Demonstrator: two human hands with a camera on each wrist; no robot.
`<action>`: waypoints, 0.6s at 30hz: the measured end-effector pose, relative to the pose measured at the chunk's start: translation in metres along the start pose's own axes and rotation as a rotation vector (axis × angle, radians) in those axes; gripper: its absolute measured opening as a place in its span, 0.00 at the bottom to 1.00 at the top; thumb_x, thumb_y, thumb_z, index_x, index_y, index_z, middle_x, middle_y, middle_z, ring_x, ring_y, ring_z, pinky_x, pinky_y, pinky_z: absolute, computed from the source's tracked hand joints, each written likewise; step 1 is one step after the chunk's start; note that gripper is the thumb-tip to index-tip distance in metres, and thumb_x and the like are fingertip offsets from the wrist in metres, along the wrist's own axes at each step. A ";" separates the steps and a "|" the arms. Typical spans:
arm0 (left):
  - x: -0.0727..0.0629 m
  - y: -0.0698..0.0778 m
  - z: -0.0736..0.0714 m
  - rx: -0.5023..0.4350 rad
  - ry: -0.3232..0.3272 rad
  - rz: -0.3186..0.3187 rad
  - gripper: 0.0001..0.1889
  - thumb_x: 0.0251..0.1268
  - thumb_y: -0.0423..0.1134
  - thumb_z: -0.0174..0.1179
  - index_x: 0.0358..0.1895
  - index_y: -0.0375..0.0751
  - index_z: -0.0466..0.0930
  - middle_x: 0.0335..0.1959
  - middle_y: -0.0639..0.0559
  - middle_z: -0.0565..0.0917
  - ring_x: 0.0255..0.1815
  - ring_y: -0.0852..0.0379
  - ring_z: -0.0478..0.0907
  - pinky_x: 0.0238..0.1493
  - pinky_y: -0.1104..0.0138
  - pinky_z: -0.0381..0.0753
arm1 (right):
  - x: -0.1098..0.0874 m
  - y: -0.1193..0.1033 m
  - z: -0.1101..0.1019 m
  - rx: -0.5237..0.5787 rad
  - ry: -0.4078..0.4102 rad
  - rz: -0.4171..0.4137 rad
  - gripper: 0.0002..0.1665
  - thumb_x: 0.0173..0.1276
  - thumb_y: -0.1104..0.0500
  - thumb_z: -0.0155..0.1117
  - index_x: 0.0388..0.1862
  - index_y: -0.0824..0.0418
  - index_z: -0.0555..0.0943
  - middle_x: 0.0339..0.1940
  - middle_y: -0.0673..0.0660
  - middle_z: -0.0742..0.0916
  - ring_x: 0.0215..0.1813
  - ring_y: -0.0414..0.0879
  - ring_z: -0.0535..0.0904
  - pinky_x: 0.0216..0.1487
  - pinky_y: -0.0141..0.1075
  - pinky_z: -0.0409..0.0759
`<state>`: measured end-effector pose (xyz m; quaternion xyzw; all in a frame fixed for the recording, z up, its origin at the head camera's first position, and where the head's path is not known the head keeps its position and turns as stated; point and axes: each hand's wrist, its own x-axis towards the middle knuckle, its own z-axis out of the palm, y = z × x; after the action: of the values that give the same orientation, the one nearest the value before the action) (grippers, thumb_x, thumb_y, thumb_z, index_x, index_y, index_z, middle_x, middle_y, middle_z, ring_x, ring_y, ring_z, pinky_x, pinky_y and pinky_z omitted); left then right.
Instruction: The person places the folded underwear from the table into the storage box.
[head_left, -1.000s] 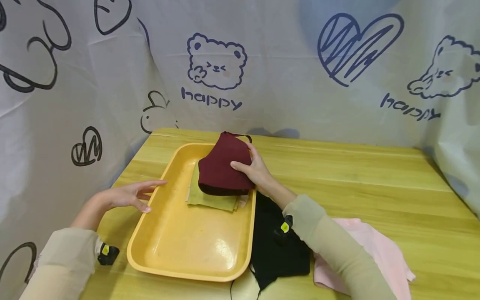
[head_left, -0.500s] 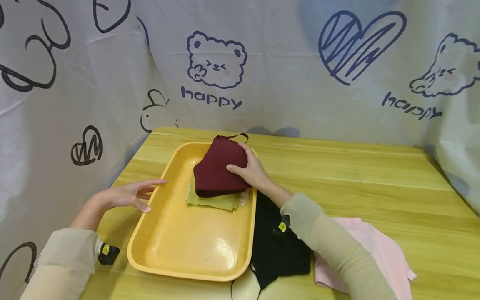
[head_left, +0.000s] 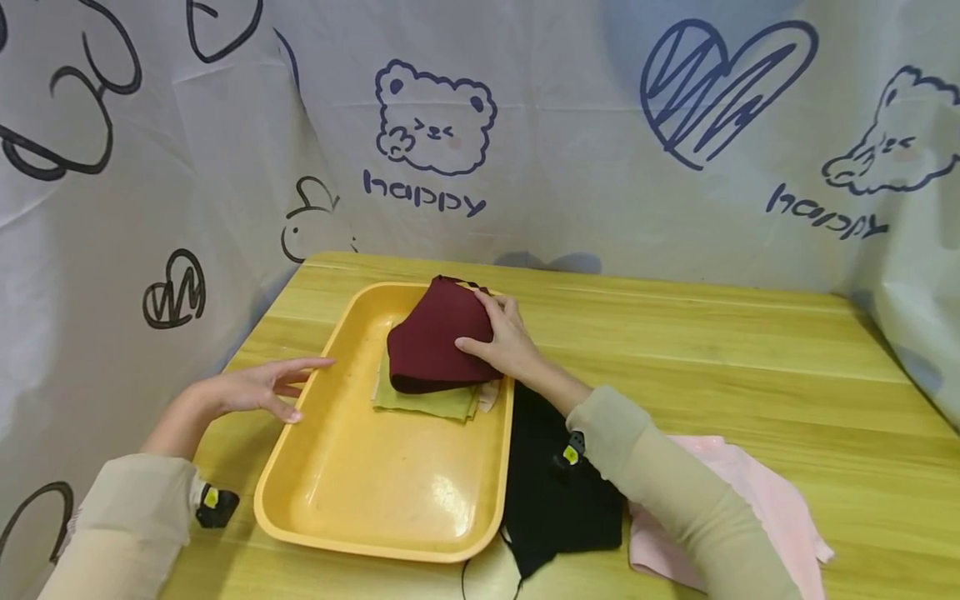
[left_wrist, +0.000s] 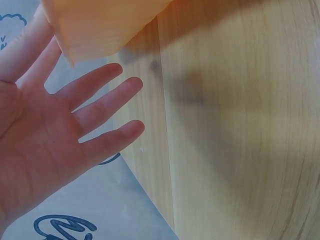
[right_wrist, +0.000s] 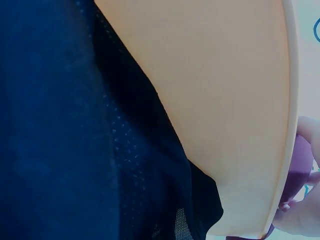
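A folded dark red strappy top (head_left: 433,343) lies at the far end of the yellow tray (head_left: 375,492), on top of folded yellow-green cloth (head_left: 422,405). My right hand (head_left: 514,340) holds the top's right side, thumb on its upper face and fingers toward the back. In the right wrist view, red cloth shows between these fingers, partly cut off by the frame. At the tray's left rim is my left hand (head_left: 247,390), its fingers spread and its index tip over the rim. The left wrist view shows that hand (left_wrist: 60,110) with several fingers extended beside the tray wall.
A black garment with thin straps (head_left: 558,500) lies against the tray's right side. Right of it is a pink garment (head_left: 757,508), partly under the right sleeve. A white curtain with drawings (head_left: 570,167) hangs behind the wooden table (head_left: 720,358).
The dark red top has shifted slightly left and lower onto the yellow-green cloth, its strap now fallen flat. The right hand moved with it. My left hand has stayed at the rim.
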<state>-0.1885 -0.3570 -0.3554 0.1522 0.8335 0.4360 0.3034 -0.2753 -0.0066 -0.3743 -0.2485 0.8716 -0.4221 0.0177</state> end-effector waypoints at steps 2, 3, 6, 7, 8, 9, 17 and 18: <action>0.000 0.000 0.000 0.001 0.001 -0.002 0.46 0.52 0.36 0.64 0.71 0.35 0.44 0.70 0.28 0.39 0.65 0.22 0.41 0.59 0.36 0.55 | -0.001 0.000 -0.001 -0.014 -0.013 -0.008 0.48 0.57 0.49 0.65 0.71 0.58 0.54 0.65 0.67 0.58 0.64 0.61 0.58 0.62 0.55 0.62; 0.000 0.000 0.000 0.001 0.001 -0.003 0.46 0.52 0.37 0.64 0.71 0.35 0.44 0.70 0.28 0.39 0.65 0.23 0.41 0.59 0.36 0.55 | -0.001 0.000 -0.001 -0.023 -0.019 -0.012 0.47 0.57 0.49 0.65 0.72 0.58 0.54 0.65 0.67 0.59 0.64 0.61 0.57 0.62 0.55 0.62; 0.000 0.000 0.000 0.000 0.000 -0.003 0.46 0.52 0.36 0.64 0.71 0.35 0.44 0.70 0.28 0.39 0.66 0.23 0.41 0.59 0.36 0.55 | -0.001 0.002 -0.001 -0.058 -0.038 -0.016 0.46 0.58 0.49 0.65 0.71 0.59 0.55 0.64 0.67 0.61 0.64 0.60 0.56 0.61 0.54 0.62; 0.000 0.001 0.000 -0.001 0.000 -0.002 0.46 0.52 0.36 0.64 0.71 0.35 0.44 0.70 0.28 0.39 0.66 0.23 0.41 0.59 0.36 0.56 | 0.000 0.002 -0.001 -0.068 -0.046 -0.010 0.46 0.58 0.48 0.65 0.71 0.59 0.56 0.64 0.66 0.62 0.63 0.59 0.56 0.61 0.53 0.62; 0.000 0.001 0.000 -0.001 0.000 -0.002 0.46 0.52 0.36 0.64 0.71 0.35 0.44 0.70 0.28 0.40 0.66 0.23 0.42 0.59 0.36 0.56 | 0.000 0.002 -0.001 -0.078 -0.054 -0.003 0.46 0.58 0.48 0.65 0.71 0.59 0.56 0.63 0.66 0.63 0.63 0.59 0.57 0.61 0.53 0.63; 0.000 0.001 0.000 -0.001 0.000 -0.002 0.46 0.52 0.36 0.64 0.71 0.35 0.44 0.70 0.29 0.40 0.66 0.23 0.41 0.59 0.37 0.56 | 0.000 0.002 -0.002 -0.086 -0.061 0.005 0.45 0.58 0.48 0.65 0.71 0.59 0.56 0.63 0.66 0.64 0.63 0.58 0.57 0.61 0.52 0.63; 0.000 0.002 0.000 0.002 -0.003 0.001 0.46 0.52 0.36 0.64 0.71 0.34 0.44 0.70 0.29 0.39 0.66 0.23 0.41 0.59 0.36 0.55 | -0.001 0.001 -0.003 -0.117 -0.134 0.046 0.46 0.58 0.47 0.64 0.71 0.58 0.56 0.62 0.64 0.66 0.62 0.56 0.58 0.61 0.50 0.64; 0.000 0.002 0.000 0.002 -0.004 0.001 0.46 0.52 0.36 0.64 0.71 0.34 0.44 0.70 0.29 0.39 0.66 0.23 0.41 0.59 0.36 0.55 | -0.001 0.001 -0.004 -0.116 -0.146 0.043 0.46 0.59 0.47 0.64 0.71 0.58 0.55 0.62 0.64 0.66 0.62 0.56 0.58 0.61 0.50 0.64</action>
<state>-0.1884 -0.3563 -0.3538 0.1538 0.8334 0.4349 0.3046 -0.2763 -0.0031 -0.3731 -0.2605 0.8961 -0.3514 0.0757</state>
